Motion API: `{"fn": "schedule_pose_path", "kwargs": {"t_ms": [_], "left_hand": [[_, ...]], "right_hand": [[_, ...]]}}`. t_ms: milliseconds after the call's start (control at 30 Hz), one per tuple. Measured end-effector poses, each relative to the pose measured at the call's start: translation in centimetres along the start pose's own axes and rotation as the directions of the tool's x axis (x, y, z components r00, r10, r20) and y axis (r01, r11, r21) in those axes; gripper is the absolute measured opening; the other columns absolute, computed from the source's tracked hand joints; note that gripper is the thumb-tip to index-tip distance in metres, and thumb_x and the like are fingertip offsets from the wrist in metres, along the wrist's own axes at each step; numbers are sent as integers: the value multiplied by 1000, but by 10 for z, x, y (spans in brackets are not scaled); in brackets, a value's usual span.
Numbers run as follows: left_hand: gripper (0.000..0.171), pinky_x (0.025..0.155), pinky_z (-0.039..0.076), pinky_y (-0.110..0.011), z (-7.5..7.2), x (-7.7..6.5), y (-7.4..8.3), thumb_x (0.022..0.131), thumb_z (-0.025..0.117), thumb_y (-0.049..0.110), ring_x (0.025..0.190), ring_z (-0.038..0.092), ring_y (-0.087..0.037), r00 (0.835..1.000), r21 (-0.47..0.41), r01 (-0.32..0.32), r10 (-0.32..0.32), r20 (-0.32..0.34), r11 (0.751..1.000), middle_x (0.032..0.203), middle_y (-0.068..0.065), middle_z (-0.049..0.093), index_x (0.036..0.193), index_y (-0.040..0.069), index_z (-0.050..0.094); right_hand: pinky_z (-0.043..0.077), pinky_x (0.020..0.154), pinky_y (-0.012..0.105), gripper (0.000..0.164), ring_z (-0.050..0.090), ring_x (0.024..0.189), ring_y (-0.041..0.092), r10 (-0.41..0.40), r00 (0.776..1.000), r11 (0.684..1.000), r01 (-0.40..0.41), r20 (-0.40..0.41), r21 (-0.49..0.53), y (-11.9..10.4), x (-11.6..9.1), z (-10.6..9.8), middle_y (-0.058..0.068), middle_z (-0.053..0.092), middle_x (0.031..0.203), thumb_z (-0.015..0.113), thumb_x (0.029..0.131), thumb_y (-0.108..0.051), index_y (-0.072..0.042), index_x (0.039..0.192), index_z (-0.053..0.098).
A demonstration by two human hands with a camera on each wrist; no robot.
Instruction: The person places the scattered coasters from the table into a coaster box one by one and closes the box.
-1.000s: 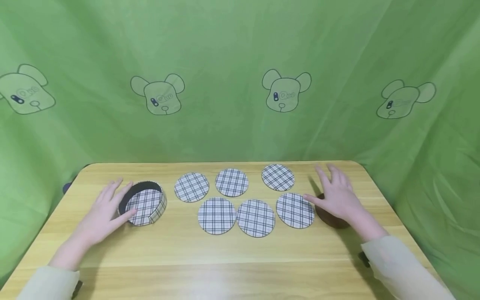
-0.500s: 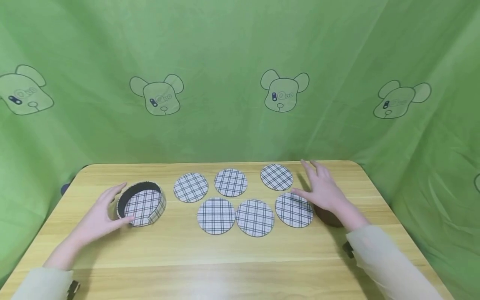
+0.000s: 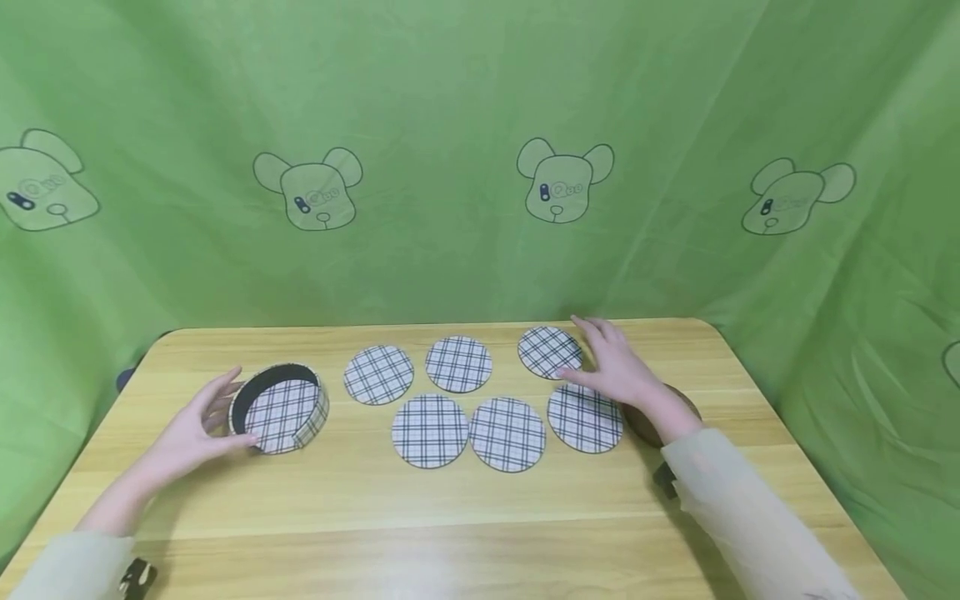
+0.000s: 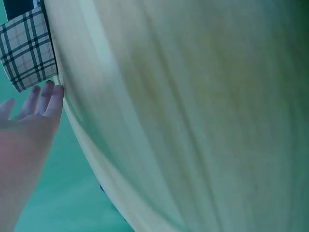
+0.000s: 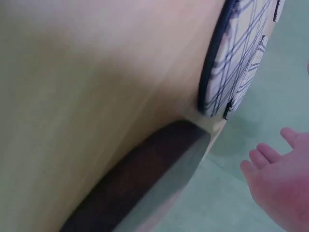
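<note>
On the left of the table, a round plaid coaster holder (image 3: 258,382) with a dark inner wall has a plaid disc (image 3: 281,410) at its bottom. My left hand (image 3: 182,433) is spread at its left side, thumb near the front rim. The left wrist view shows straight fingers (image 4: 43,101) right by the holder's plaid wall (image 4: 30,50). My right hand (image 3: 617,369) hovers, fingers extended, over the right edge of the back-right plaid coaster (image 3: 543,350). Below its thumb lies the front-right coaster (image 3: 583,427). In the right wrist view this hand (image 5: 280,179) holds nothing.
Several more round plaid coasters lie flat mid-table, among them a front-left one (image 3: 430,431) and a back-left one (image 3: 378,375). A dark brown round object (image 3: 637,427) sits under my right forearm. A green curtain (image 3: 450,250) hangs behind the wooden table (image 3: 420,550).
My right hand has moved left from above the brown object to the back-right coaster. My left hand has drawn slightly outward, to the holder's left side. The coasters lie as before.
</note>
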State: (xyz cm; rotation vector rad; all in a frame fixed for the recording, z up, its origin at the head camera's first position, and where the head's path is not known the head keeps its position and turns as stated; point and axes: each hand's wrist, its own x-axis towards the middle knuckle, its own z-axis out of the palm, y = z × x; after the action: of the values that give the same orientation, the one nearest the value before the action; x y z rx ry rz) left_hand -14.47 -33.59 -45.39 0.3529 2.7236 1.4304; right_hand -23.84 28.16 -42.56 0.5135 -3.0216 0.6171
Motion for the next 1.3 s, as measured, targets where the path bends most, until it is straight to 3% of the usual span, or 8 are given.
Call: {"fn": "schedule_pose_path", "kwargs": {"t_ms": [100, 200, 267, 333, 467, 800, 1133, 1300], "left_hand": [[111, 96, 41, 2, -1, -1, -2, 83, 86, 2, 135, 48, -60, 1000, 18, 3, -3, 8, 1000, 156, -43, 37, 167, -3, 14], [107, 96, 43, 1, -2, -2, -4, 83, 86, 2, 129, 62, -20, 1000, 8, 2, -3, 20, 1000, 154, -42, 41, 166, -4, 18], [105, 96, 44, 1, -2, -2, -6, 84, 85, 1, 122, 58, 7, 1000, -20, -1, 1, 31, 1000, 154, -42, 40, 165, -6, 19], [102, 96, 44, 2, -3, -3, -7, 85, 84, -2, 115, 48, 23, 999, -63, -7, 9, 39, 998, 154, -44, 37, 164, -9, 20], [99, 96, 44, 2, -3, -3, -8, 86, 80, -6, 114, 47, 25, 999, -130, 6, 1, 51, 992, 155, -46, 33, 162, -12, 18], [96, 97, 45, 0, -3, -4, -11, 92, 75, -1, 114, 46, 23, 986, -218, 140, -116, 122, 966, 161, -44, 25, 164, -10, 12], [97, 98, 44, 2, -2, -1, -19, 92, 73, -5, 116, 45, 26, 984, -331, 157, -118, 135, 931, 164, -45, 12, 165, -9, 9], [95, 99, 44, 0, 1, -3, -24, 93, 72, -4, 119, 46, 22, 980, -361, 185, -147, 131, 914, 166, -40, 13, 168, 0, 12]], "right_hand": [[31, 118, 82, 101, 26, 152, 58, 6, 1000, 998, -7, 11, 57, 2, 7, 3, 38, 25, 165, 80, 93, -39, 2, 166, 23], [29, 119, 82, 100, 27, 151, 58, 14, 1000, 994, -17, 26, 111, 4, 13, 6, 38, 26, 165, 81, 92, -37, 4, 165, 24], [27, 120, 82, 100, 27, 152, 58, 22, 999, 989, -27, 37, 148, 5, 17, 8, 38, 26, 165, 81, 92, -36, 4, 165, 25], [26, 121, 82, 100, 27, 152, 58, 30, 998, 984, -39, 52, 172, 6, 21, 9, 37, 27, 165, 81, 92, -38, 4, 164, 26], [26, 122, 81, 99, 26, 152, 57, 58, 994, 975, -77, 92, 210, 9, 29, 13, 37, 25, 165, 80, 92, -40, 2, 165, 26], [32, 122, 75, 99, 28, 147, 53, 140, 977, 937, -184, 163, 297, 12, 41, 22, 35, 27, 160, 81, 91, -37, 0, 165, 27], [27, 124, 76, 105, 21, 150, 52, 170, 969, 934, -217, 181, 284, 16, 45, 28, 33, 22, 165, 87, 85, -37, -1, 165, 28], [28, 124, 75, 114, 20, 151, 52, 175, 965, 934, -226, 197, 275, 19, 45, 31, 33, 19, 166, 92, 80, -37, -3, 166, 26]]}}
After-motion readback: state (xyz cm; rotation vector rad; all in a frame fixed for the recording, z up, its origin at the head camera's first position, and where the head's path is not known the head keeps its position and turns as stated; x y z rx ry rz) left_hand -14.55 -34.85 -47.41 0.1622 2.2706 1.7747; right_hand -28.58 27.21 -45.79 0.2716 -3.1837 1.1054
